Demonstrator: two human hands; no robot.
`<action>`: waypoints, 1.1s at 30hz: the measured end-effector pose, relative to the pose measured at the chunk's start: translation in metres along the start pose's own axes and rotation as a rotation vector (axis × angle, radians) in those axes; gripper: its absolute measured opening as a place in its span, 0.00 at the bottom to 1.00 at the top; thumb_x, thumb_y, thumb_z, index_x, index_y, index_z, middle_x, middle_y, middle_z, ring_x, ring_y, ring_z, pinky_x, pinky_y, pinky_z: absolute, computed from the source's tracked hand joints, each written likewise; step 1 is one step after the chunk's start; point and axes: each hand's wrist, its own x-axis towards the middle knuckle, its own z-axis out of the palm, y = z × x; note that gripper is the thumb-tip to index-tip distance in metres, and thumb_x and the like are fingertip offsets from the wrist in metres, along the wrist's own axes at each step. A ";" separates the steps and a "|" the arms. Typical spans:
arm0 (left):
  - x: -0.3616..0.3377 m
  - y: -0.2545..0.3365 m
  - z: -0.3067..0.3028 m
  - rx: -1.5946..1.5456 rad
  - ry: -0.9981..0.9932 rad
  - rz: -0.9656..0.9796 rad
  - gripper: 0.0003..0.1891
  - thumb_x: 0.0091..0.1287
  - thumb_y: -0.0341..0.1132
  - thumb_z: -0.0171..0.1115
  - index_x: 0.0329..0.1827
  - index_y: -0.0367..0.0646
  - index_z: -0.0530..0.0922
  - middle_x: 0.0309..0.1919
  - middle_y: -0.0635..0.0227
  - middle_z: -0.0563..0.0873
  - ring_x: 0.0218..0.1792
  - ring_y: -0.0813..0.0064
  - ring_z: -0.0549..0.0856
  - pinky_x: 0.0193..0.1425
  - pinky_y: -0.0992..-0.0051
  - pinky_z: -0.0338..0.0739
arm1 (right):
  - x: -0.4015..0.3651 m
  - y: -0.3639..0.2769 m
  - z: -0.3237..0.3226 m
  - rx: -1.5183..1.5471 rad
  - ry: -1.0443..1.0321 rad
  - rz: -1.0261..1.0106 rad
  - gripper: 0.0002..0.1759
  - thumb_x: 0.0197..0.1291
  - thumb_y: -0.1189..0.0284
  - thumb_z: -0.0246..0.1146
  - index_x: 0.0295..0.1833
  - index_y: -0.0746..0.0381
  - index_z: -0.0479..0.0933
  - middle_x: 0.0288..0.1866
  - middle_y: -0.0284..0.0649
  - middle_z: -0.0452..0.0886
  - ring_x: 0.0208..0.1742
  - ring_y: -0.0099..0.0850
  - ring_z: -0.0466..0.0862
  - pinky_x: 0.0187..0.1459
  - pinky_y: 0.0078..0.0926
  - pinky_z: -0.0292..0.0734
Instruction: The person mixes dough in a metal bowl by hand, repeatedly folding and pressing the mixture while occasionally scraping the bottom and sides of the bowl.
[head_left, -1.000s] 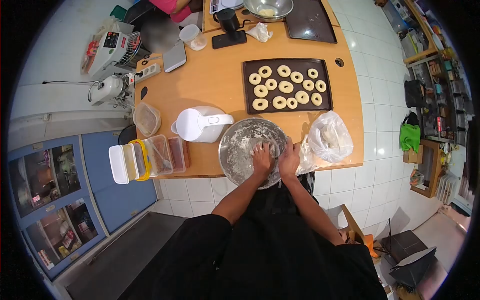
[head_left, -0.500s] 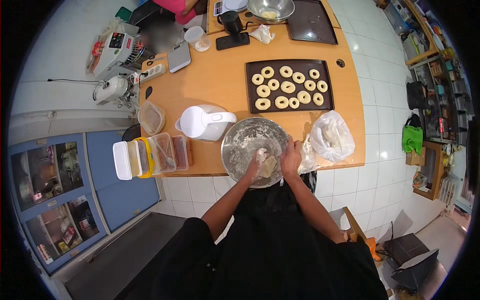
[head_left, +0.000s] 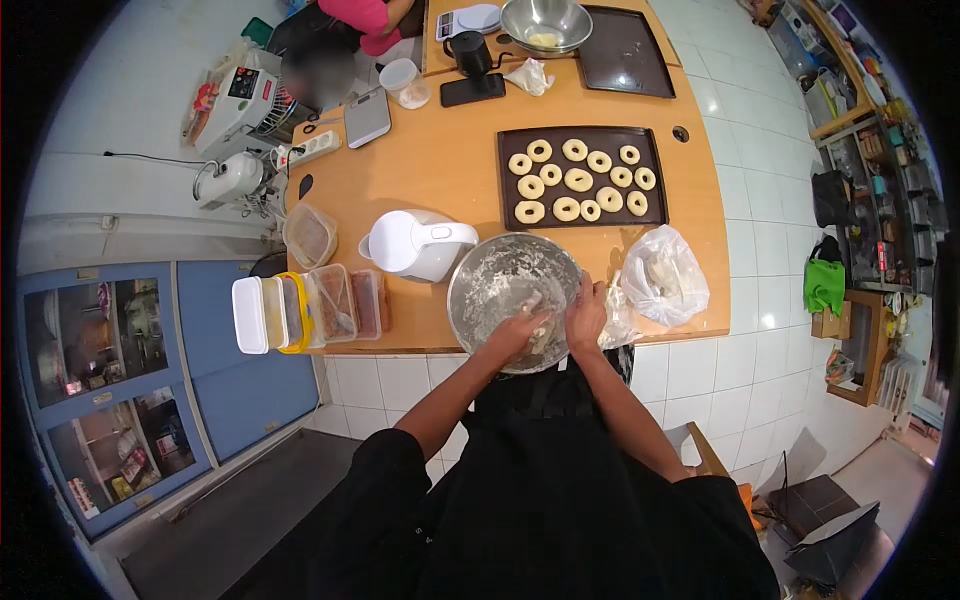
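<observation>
A metal mixing bowl point(head_left: 480, 290) with flour smeared over its inside stands at the table's front edge. Down inside it, my left hand point(head_left: 513, 336) is closed over a pale lump of dough point(head_left: 541, 338), which its fingers partly hide. My right hand point(head_left: 586, 318) grips the bowl's right rim, fingers outside and thumb toward the inside. Close to that hand lies a clear plastic bag point(head_left: 665, 277) with pale contents. A white electric kettle point(head_left: 420, 245) stands just left of the bowl.
Behind the bowl, a dark baking tray point(head_left: 583, 226) holds several dough rings. Lidded plastic containers point(head_left: 258, 314) line the front left. Farther back are a scale point(head_left: 367, 118), a black kettle point(head_left: 468, 52), another metal bowl point(head_left: 560, 38) and a second tray point(head_left: 625, 50). A person in a pink sleeve point(head_left: 355, 12) is at the far left.
My left hand has turned over and now covers more of the dough. My right hand stays on the bowl's rim. The whole view has shifted slightly.
</observation>
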 end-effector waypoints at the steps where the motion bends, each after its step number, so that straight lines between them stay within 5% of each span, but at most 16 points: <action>1: 0.002 -0.001 0.001 -0.036 0.055 -0.012 0.40 0.51 0.26 0.63 0.72 0.48 0.63 0.48 0.43 0.82 0.50 0.45 0.81 0.51 0.53 0.77 | 0.001 -0.001 -0.001 0.014 0.011 -0.007 0.26 0.56 0.82 0.56 0.63 0.59 0.68 0.46 0.51 0.69 0.41 0.55 0.78 0.40 0.50 0.75; 4: 0.014 -0.001 0.001 -0.230 0.212 -0.083 0.40 0.51 0.26 0.60 0.73 0.55 0.62 0.44 0.43 0.83 0.44 0.42 0.83 0.50 0.54 0.78 | -0.001 -0.003 -0.005 0.029 0.038 -0.025 0.22 0.58 0.80 0.56 0.60 0.59 0.71 0.42 0.50 0.71 0.40 0.54 0.78 0.38 0.49 0.74; 7: 0.025 0.013 -0.002 -0.059 -0.036 -0.415 0.37 0.53 0.30 0.60 0.71 0.55 0.66 0.45 0.44 0.83 0.46 0.42 0.82 0.53 0.55 0.77 | -0.001 -0.003 -0.004 0.006 0.049 -0.045 0.21 0.60 0.79 0.56 0.60 0.59 0.71 0.42 0.49 0.71 0.39 0.53 0.78 0.38 0.48 0.74; 13: 0.015 0.041 -0.010 0.277 -0.252 -0.316 0.27 0.55 0.40 0.64 0.62 0.58 0.76 0.54 0.56 0.83 0.58 0.49 0.78 0.62 0.50 0.70 | 0.005 0.010 0.002 -0.004 0.014 -0.004 0.27 0.54 0.83 0.57 0.61 0.58 0.68 0.45 0.49 0.70 0.42 0.54 0.79 0.39 0.50 0.75; 16: 0.001 0.025 -0.005 0.293 -0.098 -0.176 0.27 0.54 0.44 0.67 0.61 0.61 0.77 0.56 0.59 0.82 0.61 0.50 0.76 0.64 0.43 0.65 | 0.006 0.007 -0.001 -0.008 0.018 -0.003 0.26 0.54 0.82 0.57 0.61 0.58 0.68 0.45 0.49 0.70 0.42 0.53 0.79 0.38 0.49 0.76; 22: -0.004 0.017 -0.014 0.375 -0.272 -0.227 0.26 0.54 0.49 0.67 0.58 0.56 0.79 0.60 0.56 0.77 0.60 0.48 0.76 0.65 0.43 0.64 | 0.006 0.002 -0.003 0.002 0.034 -0.018 0.22 0.57 0.81 0.56 0.59 0.58 0.70 0.43 0.48 0.70 0.40 0.52 0.79 0.37 0.48 0.75; 28: -0.008 0.010 -0.007 0.279 -0.078 -0.465 0.28 0.53 0.41 0.68 0.59 0.47 0.76 0.56 0.45 0.76 0.61 0.42 0.74 0.63 0.50 0.71 | 0.008 0.004 -0.004 0.065 0.084 0.008 0.16 0.61 0.77 0.57 0.55 0.59 0.74 0.43 0.48 0.72 0.39 0.53 0.78 0.40 0.48 0.74; 33: -0.005 0.002 0.003 0.168 0.094 -0.309 0.31 0.52 0.38 0.66 0.62 0.49 0.71 0.56 0.37 0.74 0.54 0.39 0.78 0.54 0.52 0.76 | 0.009 0.034 0.018 0.216 0.151 -0.026 0.17 0.57 0.78 0.60 0.53 0.63 0.76 0.48 0.51 0.75 0.46 0.54 0.78 0.49 0.46 0.74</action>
